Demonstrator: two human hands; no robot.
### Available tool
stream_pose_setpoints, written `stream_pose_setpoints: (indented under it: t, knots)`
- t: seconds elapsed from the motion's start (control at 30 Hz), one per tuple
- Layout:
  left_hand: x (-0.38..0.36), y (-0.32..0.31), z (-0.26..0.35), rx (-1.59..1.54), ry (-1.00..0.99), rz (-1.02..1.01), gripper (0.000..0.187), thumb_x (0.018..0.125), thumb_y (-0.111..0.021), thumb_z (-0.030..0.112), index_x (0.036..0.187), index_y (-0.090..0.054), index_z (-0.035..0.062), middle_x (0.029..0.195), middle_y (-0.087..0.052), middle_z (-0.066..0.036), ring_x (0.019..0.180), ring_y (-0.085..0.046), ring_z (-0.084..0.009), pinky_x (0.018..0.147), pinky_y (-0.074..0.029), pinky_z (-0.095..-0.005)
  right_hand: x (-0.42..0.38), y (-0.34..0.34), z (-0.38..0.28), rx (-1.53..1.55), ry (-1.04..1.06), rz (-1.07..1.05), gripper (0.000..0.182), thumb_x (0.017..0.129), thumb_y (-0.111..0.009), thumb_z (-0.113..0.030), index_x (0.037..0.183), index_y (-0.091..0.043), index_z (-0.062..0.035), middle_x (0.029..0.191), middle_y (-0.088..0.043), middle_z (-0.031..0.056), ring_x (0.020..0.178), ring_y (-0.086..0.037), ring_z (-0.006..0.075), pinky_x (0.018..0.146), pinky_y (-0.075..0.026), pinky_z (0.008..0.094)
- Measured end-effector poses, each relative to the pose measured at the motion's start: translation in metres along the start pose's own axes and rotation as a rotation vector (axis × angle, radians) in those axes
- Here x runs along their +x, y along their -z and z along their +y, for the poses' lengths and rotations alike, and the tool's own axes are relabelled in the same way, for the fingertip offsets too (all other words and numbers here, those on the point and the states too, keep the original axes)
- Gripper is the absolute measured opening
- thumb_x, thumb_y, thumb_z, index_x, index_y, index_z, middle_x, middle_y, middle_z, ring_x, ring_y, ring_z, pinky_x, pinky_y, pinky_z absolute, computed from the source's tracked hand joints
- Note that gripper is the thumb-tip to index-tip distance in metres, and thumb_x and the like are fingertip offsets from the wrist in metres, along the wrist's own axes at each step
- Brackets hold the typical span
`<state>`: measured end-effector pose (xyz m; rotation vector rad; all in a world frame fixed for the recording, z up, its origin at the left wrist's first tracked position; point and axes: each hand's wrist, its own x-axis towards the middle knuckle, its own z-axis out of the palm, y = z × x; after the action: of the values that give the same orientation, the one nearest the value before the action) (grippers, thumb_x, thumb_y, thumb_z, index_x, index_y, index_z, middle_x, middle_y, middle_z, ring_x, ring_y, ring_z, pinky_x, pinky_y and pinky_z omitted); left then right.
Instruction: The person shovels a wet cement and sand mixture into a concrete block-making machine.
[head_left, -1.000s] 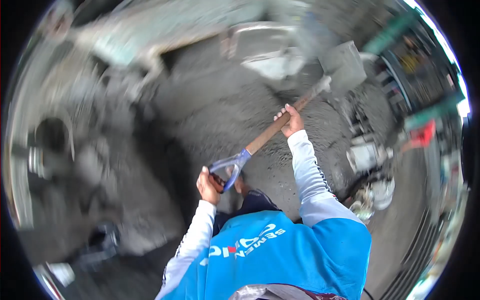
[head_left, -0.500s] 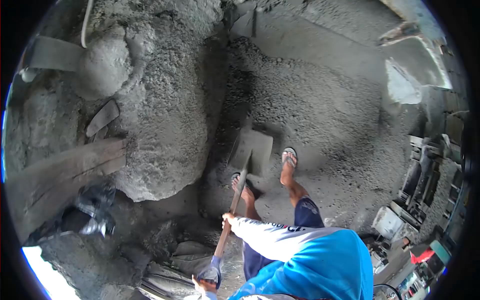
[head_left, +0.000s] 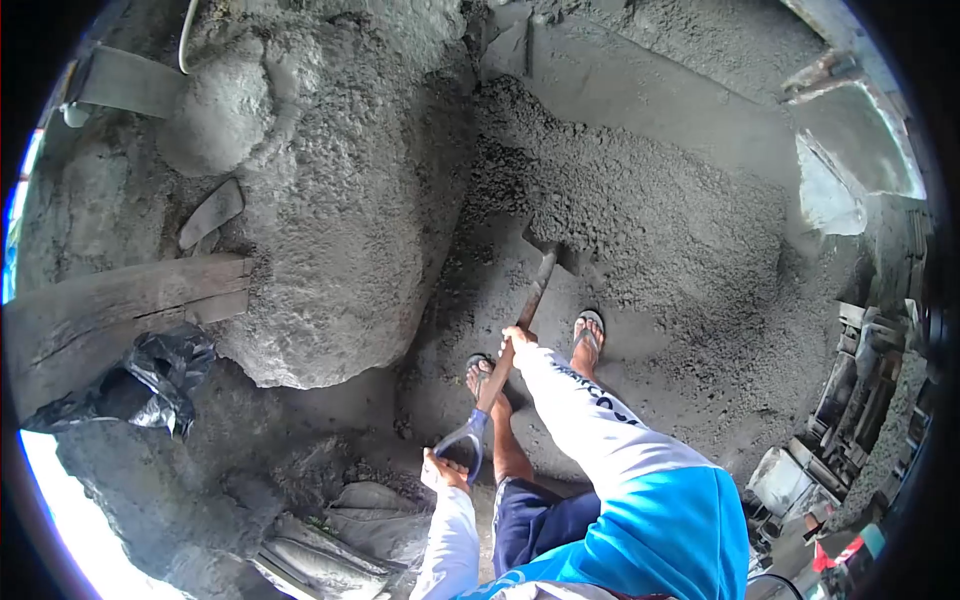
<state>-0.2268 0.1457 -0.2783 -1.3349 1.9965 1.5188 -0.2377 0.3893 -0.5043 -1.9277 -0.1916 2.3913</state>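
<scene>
I hold a shovel [head_left: 488, 392] with both hands. My left hand [head_left: 447, 470] is wrapped round its D-shaped grip at the lower end. Farther up, my right hand [head_left: 518, 340] closes around the wooden shaft. The blade points away from me, and its front part is buried in the edge of a heap of grey gravelly material [head_left: 640, 215]. My feet in flip-flops stand either side of the shaft, just behind the blade.
A large rough rock [head_left: 330, 240] rises on the left. Beyond it a wooden beam [head_left: 130, 300] juts in, with a black plastic bag [head_left: 165, 375] hanging below. Stacked wood pieces [head_left: 855, 390] line the right side. Sacks [head_left: 375, 510] lie near my left arm.
The shovel has moved forward, and its blade has gone from bare ground into the gravel heap. Both hands have travelled forward with it, keeping hold.
</scene>
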Motion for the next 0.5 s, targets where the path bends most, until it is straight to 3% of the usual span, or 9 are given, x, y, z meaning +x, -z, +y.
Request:
stream_pose_setpoints:
  t: [0.13, 0.3, 0.4, 0.5]
  knots:
    - [-0.011, 0.045, 0.003, -0.014, 0.013, 0.005, 0.051, 0.09, -0.057, 0.048, 0.061, -0.033, 0.0143, 0.05, -0.032, 0.0, 0.038, -0.033, -0.0128, 0.035, -0.029, -0.0312, -0.048, 0.013, 0.015, 0.085, -0.002, 0.012, 0.015, 0.079, -0.066, -0.015, 0.081, -0.054, -0.0069, 0.065, -0.053, 0.0063, 0.051, -0.054, 0.0222, 0.046, -0.048, 0.0416]
    - [-0.013, 0.074, 0.024, 0.09, 0.066, -0.156, 0.054, 0.09, -0.055, 0.052, 0.059, -0.03, 0.0152, 0.045, -0.028, 0.0, 0.035, -0.029, -0.0146, 0.034, -0.031, -0.0323, -0.127, 0.044, -0.002, 0.206, 0.023, 0.111, 0.018, 0.078, -0.067, -0.019, 0.086, -0.053, -0.0104, 0.068, -0.052, 0.0054, 0.055, -0.054, 0.0224, 0.051, -0.049, 0.0437]
    - [-0.026, 0.065, 0.032, 0.18, 0.059, -0.274, 0.056, 0.089, -0.054, 0.054, 0.057, -0.033, 0.0131, 0.043, -0.034, -0.004, 0.032, -0.034, -0.0182, 0.031, -0.032, -0.0347, -0.175, 0.083, -0.03, 0.298, 0.115, 0.072, 0.02, 0.079, -0.067, -0.021, 0.086, -0.05, -0.0111, 0.07, -0.05, 0.0039, 0.057, -0.054, 0.0228, 0.053, -0.049, 0.0452]
    - [-0.054, 0.028, 0.043, 0.222, 0.113, -0.435, 0.06, 0.088, -0.053, 0.058, 0.056, -0.034, 0.0116, 0.042, -0.034, -0.005, 0.032, -0.036, -0.0212, 0.031, -0.032, -0.0364, -0.205, 0.132, -0.066, 0.49, 0.231, 0.091, 0.016, 0.08, -0.066, -0.02, 0.085, -0.052, -0.0124, 0.062, -0.046, 0.0026, 0.046, -0.049, 0.0241, 0.044, -0.045, 0.0442]
